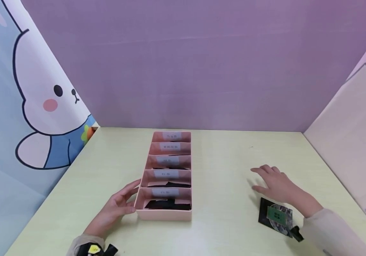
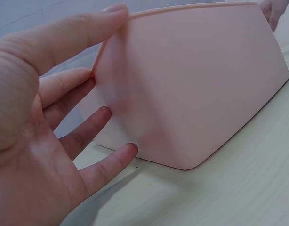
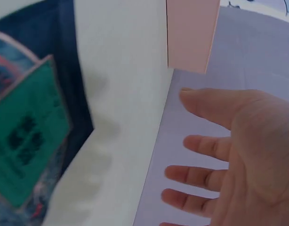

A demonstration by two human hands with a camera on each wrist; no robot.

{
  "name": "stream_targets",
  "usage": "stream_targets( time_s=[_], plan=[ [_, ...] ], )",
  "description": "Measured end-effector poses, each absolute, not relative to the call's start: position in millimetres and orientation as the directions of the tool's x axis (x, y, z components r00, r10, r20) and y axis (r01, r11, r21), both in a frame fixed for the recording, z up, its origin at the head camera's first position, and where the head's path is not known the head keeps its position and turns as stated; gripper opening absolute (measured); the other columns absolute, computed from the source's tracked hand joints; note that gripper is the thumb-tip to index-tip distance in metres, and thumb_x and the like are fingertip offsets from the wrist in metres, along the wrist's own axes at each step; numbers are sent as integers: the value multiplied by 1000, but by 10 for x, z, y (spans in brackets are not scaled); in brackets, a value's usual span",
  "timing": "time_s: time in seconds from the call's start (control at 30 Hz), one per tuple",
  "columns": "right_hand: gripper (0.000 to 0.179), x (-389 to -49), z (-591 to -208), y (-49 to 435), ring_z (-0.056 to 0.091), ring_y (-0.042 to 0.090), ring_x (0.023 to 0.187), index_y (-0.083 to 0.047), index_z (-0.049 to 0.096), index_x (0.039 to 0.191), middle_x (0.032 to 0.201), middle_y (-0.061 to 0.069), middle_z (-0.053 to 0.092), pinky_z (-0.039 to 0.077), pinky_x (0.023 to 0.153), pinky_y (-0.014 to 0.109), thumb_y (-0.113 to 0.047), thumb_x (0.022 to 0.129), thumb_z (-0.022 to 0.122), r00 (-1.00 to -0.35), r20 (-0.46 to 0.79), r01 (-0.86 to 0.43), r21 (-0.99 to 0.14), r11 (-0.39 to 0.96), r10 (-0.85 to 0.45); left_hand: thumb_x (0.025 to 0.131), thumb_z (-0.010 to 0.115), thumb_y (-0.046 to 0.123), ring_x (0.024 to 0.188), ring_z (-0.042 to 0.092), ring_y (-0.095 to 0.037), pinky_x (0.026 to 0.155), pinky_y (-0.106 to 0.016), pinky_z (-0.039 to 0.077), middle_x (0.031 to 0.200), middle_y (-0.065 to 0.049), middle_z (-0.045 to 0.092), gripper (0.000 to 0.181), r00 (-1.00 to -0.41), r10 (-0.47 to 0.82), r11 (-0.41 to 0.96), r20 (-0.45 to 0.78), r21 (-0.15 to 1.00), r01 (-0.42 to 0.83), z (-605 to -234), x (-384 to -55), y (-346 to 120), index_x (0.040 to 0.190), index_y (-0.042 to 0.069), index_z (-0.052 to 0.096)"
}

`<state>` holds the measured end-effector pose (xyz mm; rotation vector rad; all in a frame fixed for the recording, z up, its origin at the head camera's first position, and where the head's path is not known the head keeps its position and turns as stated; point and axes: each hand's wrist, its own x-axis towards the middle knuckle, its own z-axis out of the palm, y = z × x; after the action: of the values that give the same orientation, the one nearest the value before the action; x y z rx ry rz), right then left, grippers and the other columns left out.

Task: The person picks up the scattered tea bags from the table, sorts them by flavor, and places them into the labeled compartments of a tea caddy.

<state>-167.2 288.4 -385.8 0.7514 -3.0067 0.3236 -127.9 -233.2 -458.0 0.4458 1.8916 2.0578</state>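
A long pink box point(image 1: 164, 214) with several compartments in a row stands on the table, each with a white label on its inner wall. My left hand point(image 1: 118, 206) is at its near left corner. In the left wrist view, the thumb tip lies at the rim and the other fingertips point(image 2: 104, 113) reach the box's side, fairly straight. My right hand point(image 1: 275, 185) hovers over the table at the right, fingers spread, holding nothing. Just in front of it lies a flat dark packet point(image 1: 275, 216) with a green label, partly overlapped by a black strap in the head view.
Dark packets point(image 1: 166, 204) lie low in the nearer compartments. The pale wooden table point(image 1: 224, 170) ends at a purple back wall point(image 1: 202, 71). A rabbit-print cloth point(image 1: 48, 106) hangs at the left and a pale printed panel point(image 1: 355, 135) at the right.
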Motion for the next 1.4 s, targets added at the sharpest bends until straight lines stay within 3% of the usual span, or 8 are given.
stream_targets(
  time_s=[0.33, 0.5, 0.73, 0.87, 1.0, 1.17, 1.4],
  plan=[
    [76, -1442, -3995, 3212, 48, 53, 107, 4, 51, 136, 126, 30, 50, 46, 72, 66, -47, 85, 73, -953, -88, -259, -263, 929, -290, 93, 60, -5, 134, 40, -3, 104, -25, 41, 158, 4, 33, 73, -908, 415, -57, -49, 995, -80, -4545, -1274, -2322, 157, 12, 31],
    [81, -1334, -4084, 3369, 48, 56, 105, 8, 51, 133, 125, 34, 49, 47, 69, 65, -54, 85, 71, -966, -117, -194, -253, 948, -230, 93, 61, -3, 135, 40, -5, 104, -26, 42, 158, 4, 32, 74, -906, 414, -53, -84, 992, -116, -4530, -1274, -2320, 157, 14, 30],
    [80, -1193, -4196, 3512, 51, 56, 98, 11, 55, 123, 115, 34, 52, 49, 64, 63, -54, 81, 74, -978, -120, -138, -235, 962, -170, 92, 60, -5, 135, 39, -5, 104, -26, 42, 161, -4, 28, 74, -901, 429, -69, -55, 993, -93, -4529, -1267, -2322, 157, 10, 28],
    [79, -1125, -4247, 3550, 51, 56, 95, 11, 56, 118, 111, 33, 51, 49, 65, 63, -54, 78, 77, -981, -133, -103, -247, 963, -139, 92, 60, -5, 134, 41, -4, 104, -26, 42, 160, -2, 31, 73, -900, 434, -80, -35, 994, -77, -4541, -1268, -2331, 157, 9, 29],
    [82, -1071, -4286, 3546, 52, 53, 95, 8, 57, 115, 111, 30, 52, 50, 66, 64, -57, 71, 81, -985, -122, -86, -253, 964, -120, 93, 59, -6, 134, 41, -3, 104, -24, 41, 158, 2, 34, 71, -899, 437, -86, 13, 996, -28, -4565, -1273, -2341, 156, 7, 30],
    [72, -1060, -4322, 3525, 53, 46, 91, 4, 60, 105, 103, 21, 54, 50, 69, 62, -51, 67, 86, -986, -91, -112, -271, 956, -141, 93, 59, -7, 134, 42, -4, 104, -23, 40, 157, 3, 35, 70, -896, 442, -94, 54, 995, 14, -4587, -1279, -2346, 156, 5, 30],
    [62, -1107, -4303, 3501, 52, 33, 84, -1, 58, 96, 93, 8, 53, 49, 70, 50, -43, 63, 90, -982, -99, -124, -300, 946, -161, 92, 61, -5, 134, 41, -4, 104, -25, 42, 160, -2, 30, 73, -909, 412, -53, -57, 995, -87, -4554, -1273, -2325, 157, 11, 31]
  ],
)
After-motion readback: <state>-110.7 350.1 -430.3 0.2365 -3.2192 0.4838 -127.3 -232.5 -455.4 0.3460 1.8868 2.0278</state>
